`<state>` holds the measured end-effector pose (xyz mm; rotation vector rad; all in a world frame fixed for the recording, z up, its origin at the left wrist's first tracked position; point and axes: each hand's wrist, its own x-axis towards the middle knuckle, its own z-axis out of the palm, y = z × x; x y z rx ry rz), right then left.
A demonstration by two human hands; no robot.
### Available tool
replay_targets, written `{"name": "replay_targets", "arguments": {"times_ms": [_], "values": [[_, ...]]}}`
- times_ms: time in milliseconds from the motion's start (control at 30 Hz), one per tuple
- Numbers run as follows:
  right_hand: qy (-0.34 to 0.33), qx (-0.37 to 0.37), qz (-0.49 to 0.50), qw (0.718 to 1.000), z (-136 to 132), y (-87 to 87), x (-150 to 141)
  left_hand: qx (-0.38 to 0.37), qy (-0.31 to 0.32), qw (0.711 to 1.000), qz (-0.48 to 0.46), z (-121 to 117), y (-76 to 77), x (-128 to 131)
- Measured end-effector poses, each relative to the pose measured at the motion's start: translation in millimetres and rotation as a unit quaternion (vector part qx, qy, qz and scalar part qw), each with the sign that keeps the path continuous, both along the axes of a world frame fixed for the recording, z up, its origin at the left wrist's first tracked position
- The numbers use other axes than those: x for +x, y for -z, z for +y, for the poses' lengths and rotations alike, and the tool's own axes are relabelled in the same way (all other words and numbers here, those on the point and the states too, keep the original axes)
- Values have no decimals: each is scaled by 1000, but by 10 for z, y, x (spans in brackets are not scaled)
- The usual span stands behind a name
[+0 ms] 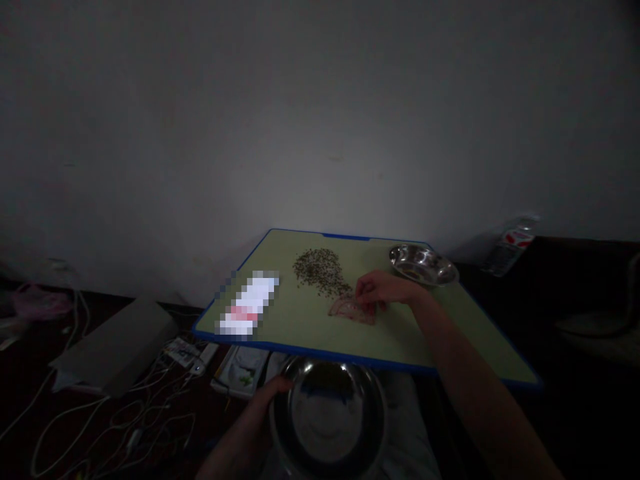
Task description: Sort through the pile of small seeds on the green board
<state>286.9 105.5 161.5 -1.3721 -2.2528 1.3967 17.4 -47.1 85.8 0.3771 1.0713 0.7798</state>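
A shiny metal bowl (pixel 327 420) sits below the board's near edge, and my left hand (pixel 273 400) grips its left rim. Over the board, my right hand (pixel 383 290) has its fingers closed on the upper edge of a clear, pinkish protractor (pixel 351 310) lying nearly flat. Just beyond it is a spread pile of small mixed grains (pixel 317 270), dark and pale, with a tail trailing toward the protractor. The grains' kind is too small to tell. My right fingertips are partly blurred in the dim light.
The pale green board (pixel 300 327) has a blue rim. A second metal bowl (pixel 424 265) rests at its back right, and a bright pixelated oblong (pixel 250 303) on its left. A plastic bottle (pixel 515 243) stands off to the right. Tangled cables (pixel 135 420) and a grey box (pixel 115 347) lie left.
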Motion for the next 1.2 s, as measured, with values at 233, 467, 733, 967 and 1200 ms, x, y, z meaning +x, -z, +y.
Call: {"name": "replay_targets", "arguments": {"times_ms": [233, 467, 733, 967, 1200], "values": [[-27, -8, 7, 1000, -33, 10, -131, -7, 5, 1000, -4, 43, -9, -47], [-113, -80, -1, 990, -197, -22, -265, -1, 3, 1000, -5, 28, -7, -54], [-129, -80, 15, 988, -230, -31, -317, 9, 3, 1000, -17, 20, -22, -32], [-96, -10, 55, 994, -215, -30, -266, 0, -9, 1000, 3, 28, 78, -61], [-39, 134, 71, 988, -205, 70, -423, -6, -8, 1000, 12, 10, -37, 18]]}}
